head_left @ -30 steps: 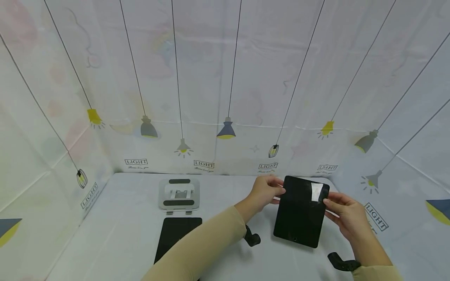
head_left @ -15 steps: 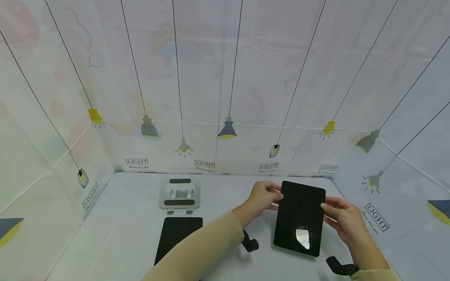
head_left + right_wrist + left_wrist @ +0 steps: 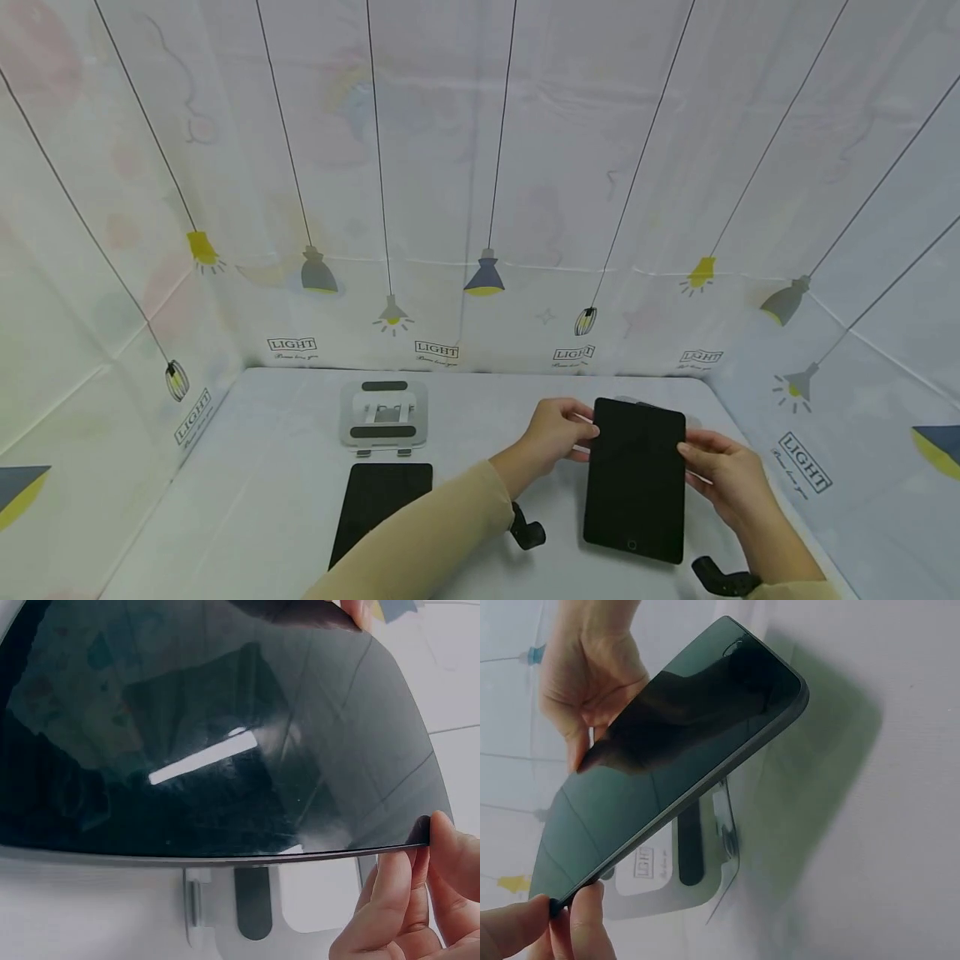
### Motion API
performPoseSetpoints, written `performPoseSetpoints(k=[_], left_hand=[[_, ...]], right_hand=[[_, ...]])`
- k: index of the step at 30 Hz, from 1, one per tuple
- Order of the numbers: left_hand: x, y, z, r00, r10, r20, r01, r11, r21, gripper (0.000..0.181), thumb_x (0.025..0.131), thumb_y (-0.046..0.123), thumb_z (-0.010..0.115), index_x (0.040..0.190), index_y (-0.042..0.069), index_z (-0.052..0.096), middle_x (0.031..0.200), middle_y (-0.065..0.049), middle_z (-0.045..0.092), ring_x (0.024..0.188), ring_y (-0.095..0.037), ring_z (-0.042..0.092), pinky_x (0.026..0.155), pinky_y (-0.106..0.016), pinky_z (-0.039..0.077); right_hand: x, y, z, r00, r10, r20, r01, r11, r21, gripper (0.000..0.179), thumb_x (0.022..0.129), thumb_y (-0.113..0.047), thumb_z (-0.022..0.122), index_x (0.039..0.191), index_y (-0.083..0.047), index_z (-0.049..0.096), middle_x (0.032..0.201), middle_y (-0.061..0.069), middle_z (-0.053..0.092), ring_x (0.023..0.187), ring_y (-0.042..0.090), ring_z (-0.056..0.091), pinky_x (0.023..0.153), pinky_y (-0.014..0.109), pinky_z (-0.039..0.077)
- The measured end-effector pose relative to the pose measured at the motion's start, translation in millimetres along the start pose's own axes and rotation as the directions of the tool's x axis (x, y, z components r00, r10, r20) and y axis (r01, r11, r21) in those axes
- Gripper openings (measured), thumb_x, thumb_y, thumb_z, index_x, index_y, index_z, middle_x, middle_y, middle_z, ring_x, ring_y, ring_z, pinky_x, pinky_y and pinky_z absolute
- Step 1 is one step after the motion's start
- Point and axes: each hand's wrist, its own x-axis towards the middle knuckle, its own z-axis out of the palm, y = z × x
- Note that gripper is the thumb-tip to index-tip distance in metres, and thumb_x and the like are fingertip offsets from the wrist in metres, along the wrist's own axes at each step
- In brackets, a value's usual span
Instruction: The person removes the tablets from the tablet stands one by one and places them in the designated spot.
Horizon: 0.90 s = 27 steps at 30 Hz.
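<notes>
In the head view, a black tablet (image 3: 633, 479) is held up off the table, tilted, with its dark screen facing me. My left hand (image 3: 551, 437) pinches its upper left edge, and my right hand (image 3: 727, 475) pinches the upper right edge. The left wrist view shows the tablet's lower end raised, its shadow on the white surface. Beneath the tablet lies a silver tablet stand (image 3: 660, 900) with a dark pad (image 3: 691, 844); in the head view the tablet hides most of it. The right wrist view has my right thumb and fingers (image 3: 450, 847) at the tablet's corner.
A second silver stand (image 3: 347, 417) with dark pads lies flat at the left back of the white table (image 3: 247, 467). Another black tablet (image 3: 378, 500) lies before it, partly covered by my left sleeve (image 3: 435, 529). A printed curtain (image 3: 420, 167) rises behind the table.
Both hands have brought the tablet down the head view, toward me, and slightly left. The bright reflection has left its screen there, and part of the stand behind it has come into sight.
</notes>
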Motion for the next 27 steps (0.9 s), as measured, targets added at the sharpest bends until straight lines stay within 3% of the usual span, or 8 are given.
performPoseSetpoints(k=[14,27], left_hand=[[-4.7,-21.3,-9.6,0.999,-0.023,0.025,0.024,0.998,-0.049,0.017,0.089,-0.005,0.080,0.097,0.009,0.075,0.084,-0.005,0.072,0.071,-0.018,0.076,0.058,-0.036,0.067],[-10.6,-31.4,-14.4,0.999,-0.031,0.037,0.033,0.998,-0.056,0.017,0.088,-0.006,0.080,0.098,0.007,0.074,0.085,-0.006,0.073,0.070,-0.018,0.076,0.056,-0.036,0.066]], right_hand=[[-1.1,16,7,0.998,0.062,0.002,-0.061,0.997,-0.043,0.018,0.101,-0.014,0.077,0.101,-0.032,0.079,0.089,-0.016,0.074,0.083,0.007,0.072,0.072,0.027,0.062],[-3.8,22,11,0.994,0.113,0.006,-0.113,0.992,-0.056,0.016,0.100,-0.014,0.078,0.105,-0.029,0.078,0.091,-0.014,0.074,0.084,0.009,0.072,0.074,0.027,0.062]])
